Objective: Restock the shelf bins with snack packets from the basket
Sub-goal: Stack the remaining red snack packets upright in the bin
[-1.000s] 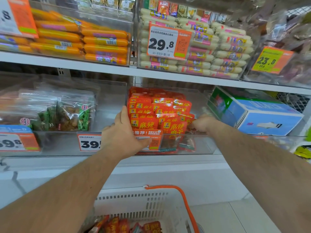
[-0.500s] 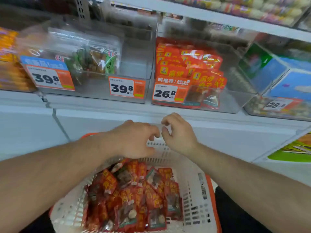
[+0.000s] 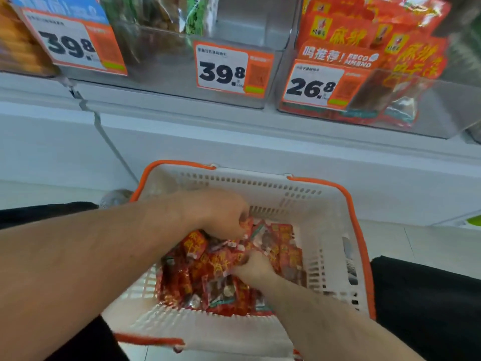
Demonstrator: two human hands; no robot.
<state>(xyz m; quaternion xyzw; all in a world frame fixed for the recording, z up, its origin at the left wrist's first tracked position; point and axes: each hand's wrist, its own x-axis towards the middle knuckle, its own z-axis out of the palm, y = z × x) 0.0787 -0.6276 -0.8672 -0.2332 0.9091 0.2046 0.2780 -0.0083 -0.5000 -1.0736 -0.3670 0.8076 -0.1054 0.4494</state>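
Both hands are down inside the white basket (image 3: 325,230), among the heap of red snack packets (image 3: 221,282) filling its bottom. The left hand (image 3: 218,212) curls its fingers around packets near the basket's far wall, and the right hand (image 3: 253,265) pinches packets at the heap's middle. Above the basket, the clear shelf bin (image 3: 416,105) tagged 26.8 holds matching red packets.
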